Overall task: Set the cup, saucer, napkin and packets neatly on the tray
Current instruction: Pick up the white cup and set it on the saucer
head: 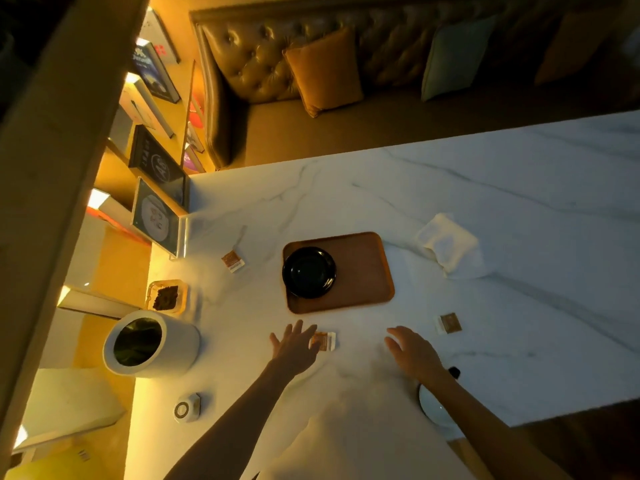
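Place: a café or lounge, most likely, though the dim amber light leaves it unsure.
Seating: a tufted leather bench [263,57] runs behind the table, with an orange cushion [323,72] and a pale cushion [457,53] on it.
Table: white marble top [485,188], and there's a clear menu stand [157,216] upright at its left edge.
Shelf: lit display of books [156,74], covers facing out.
Service: brown tray [360,271], black saucer [309,271] on it.
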